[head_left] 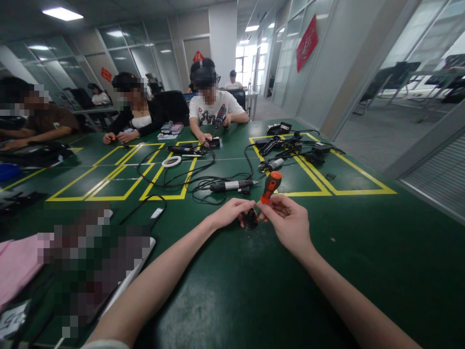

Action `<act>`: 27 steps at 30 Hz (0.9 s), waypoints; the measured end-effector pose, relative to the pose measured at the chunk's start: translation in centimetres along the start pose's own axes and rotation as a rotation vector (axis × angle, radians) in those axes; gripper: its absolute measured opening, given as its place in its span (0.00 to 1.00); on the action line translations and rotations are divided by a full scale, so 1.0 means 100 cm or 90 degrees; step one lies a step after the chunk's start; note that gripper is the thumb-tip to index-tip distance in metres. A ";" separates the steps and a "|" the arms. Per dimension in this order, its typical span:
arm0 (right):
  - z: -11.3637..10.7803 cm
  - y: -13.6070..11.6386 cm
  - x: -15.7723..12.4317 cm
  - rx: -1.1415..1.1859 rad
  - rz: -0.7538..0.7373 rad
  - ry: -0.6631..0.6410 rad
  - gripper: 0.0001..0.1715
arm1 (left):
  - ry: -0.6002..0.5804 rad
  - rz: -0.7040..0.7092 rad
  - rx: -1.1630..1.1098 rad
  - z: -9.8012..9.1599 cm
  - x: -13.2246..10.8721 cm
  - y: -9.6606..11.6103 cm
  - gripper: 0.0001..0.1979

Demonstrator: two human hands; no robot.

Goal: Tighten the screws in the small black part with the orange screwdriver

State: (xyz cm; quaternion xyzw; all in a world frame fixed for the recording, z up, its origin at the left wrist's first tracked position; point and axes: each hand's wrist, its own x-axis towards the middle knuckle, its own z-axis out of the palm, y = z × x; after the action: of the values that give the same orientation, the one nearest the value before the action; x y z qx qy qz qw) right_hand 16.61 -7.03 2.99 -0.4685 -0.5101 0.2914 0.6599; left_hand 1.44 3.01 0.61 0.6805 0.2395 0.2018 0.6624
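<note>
My left hand is closed around a small round black part that rests on the green table. In my right hand is a screwdriver with an orange and black handle, tilted with its handle end up. The fingers pinch the lower end of that handle, just right of the black part. The screwdriver's shaft is hidden, so whether its tip touches the part I cannot tell. Just beyond my hands lies a grey and black rotary tool with a cord.
Yellow tape rectangles mark the green table. Black cables and tools lie at the back right, a white ring left of centre. Blurred-out devices and pink cloth are at left. Across the table a person holds a power drill.
</note>
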 end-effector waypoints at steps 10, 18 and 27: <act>0.001 -0.004 -0.002 0.001 -0.041 -0.051 0.13 | -0.005 0.004 -0.003 0.000 -0.001 0.001 0.36; 0.002 0.000 -0.003 0.074 0.027 -0.069 0.23 | -0.001 0.016 0.008 0.000 0.001 -0.001 0.37; 0.003 0.003 0.000 0.080 0.051 -0.062 0.23 | -0.019 0.019 0.021 -0.002 0.000 0.001 0.35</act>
State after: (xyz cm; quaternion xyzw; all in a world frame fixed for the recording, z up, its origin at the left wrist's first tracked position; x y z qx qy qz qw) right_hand 16.34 -6.86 2.73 -0.4316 -0.5034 0.3715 0.6498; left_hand 1.36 3.15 0.70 0.6976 0.2229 0.1974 0.6517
